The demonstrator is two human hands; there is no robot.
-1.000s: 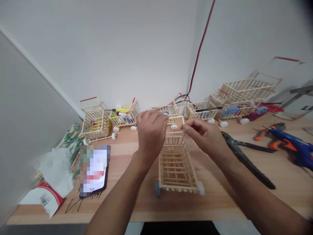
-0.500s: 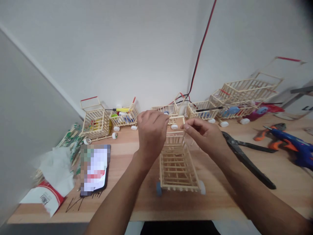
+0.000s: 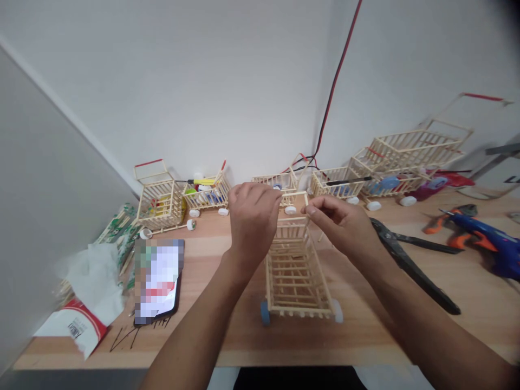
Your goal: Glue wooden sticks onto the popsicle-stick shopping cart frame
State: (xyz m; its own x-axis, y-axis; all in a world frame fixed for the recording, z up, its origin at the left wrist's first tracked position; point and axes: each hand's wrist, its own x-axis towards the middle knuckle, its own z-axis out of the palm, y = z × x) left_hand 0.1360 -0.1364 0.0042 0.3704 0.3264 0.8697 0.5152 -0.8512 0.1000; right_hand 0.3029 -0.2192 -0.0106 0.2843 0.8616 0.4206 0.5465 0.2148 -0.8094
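A miniature shopping cart (image 3: 296, 271) built from thin wooden sticks stands in front of me, its basket towards me. One front wheel (image 3: 265, 313) looks blue, the other (image 3: 338, 311) white. At its far end rises a stick handle (image 3: 299, 193). My left hand (image 3: 254, 216) is closed around the left side of that handle; its back faces me and hides the fingertips. With thumb and forefinger, my right hand (image 3: 335, 219) pinches the handle's right upright just below the corner.
Several similar stick carts (image 3: 160, 203) line the wall. On the right lie black-handled pliers (image 3: 414, 265) and a blue glue gun (image 3: 483, 233). To the left are a phone (image 3: 160, 281), a torn plastic wrapper (image 3: 95, 281) and bundled sticks (image 3: 117, 227). A red-black cable (image 3: 335, 81) hangs down the wall.
Both hands keep their hold on the handle, with hardly any movement. The whole view has shifted very slightly.
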